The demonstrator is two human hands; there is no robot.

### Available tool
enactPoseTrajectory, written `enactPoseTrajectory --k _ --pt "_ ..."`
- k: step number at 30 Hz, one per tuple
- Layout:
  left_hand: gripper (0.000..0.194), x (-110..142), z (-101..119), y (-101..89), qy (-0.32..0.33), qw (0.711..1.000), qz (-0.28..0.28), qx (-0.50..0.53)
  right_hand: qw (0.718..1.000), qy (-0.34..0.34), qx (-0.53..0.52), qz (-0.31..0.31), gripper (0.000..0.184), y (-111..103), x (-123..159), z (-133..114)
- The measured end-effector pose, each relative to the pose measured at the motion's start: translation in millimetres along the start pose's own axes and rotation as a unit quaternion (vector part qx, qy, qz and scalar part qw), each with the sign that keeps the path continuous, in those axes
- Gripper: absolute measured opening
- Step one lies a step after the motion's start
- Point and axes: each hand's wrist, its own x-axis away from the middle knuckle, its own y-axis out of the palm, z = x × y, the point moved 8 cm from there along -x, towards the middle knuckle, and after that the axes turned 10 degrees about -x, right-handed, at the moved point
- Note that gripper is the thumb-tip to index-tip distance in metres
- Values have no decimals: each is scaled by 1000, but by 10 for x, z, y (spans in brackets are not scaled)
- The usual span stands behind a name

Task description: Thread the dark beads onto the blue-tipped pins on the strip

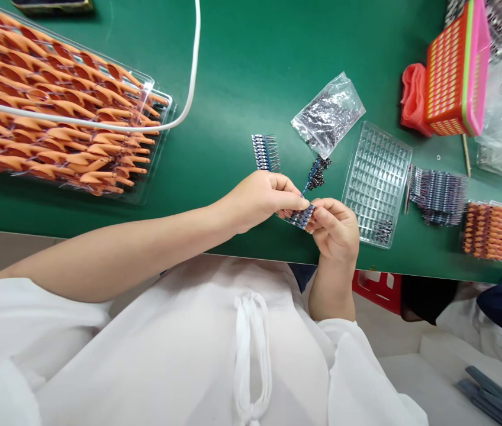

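Near the table's front edge, my left hand (265, 198) is closed on a blue circuit board strip (301, 218), with the thumb lying over its upper edge. My right hand (336, 228) pinches the same strip at its right end; its fingertips hide part of it. Just above the hands lies a small pile of tiny black parts (319, 173) beside a narrow blue piece (308, 183). Another blue strip with thin wire leads (266, 152) rests behind my left hand. Farther back is a clear plastic bag (330, 112) of small dark parts.
A clear compartment tray (379, 180) lies to the right, with a few parts in one corner. Beyond it are stacked blue boards (438, 196), orange pieces (497, 232) and a basket (450, 74). Orange parts (55, 106) fill trays at left, crossed by a white cable (194, 59).
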Motion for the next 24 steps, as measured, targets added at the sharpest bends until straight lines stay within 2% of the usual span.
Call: enactPoseTrajectory --k 7,13,19,24 --pt "14 16 37 -7 9 1000 6 -29 1000 2 -10 -10 23 9 -1 7" --pt "14 89 160 -41 96 986 54 -126 999 -27 -9 -20 21 8 -4 -25" --pt "12 161 263 -24 152 965 74 -199 998 -51 -4 -34 18 13 -3 -49" --pt "9 210 360 -14 209 934 96 -272 992 -117 54 -11 11 -4 21 -124"
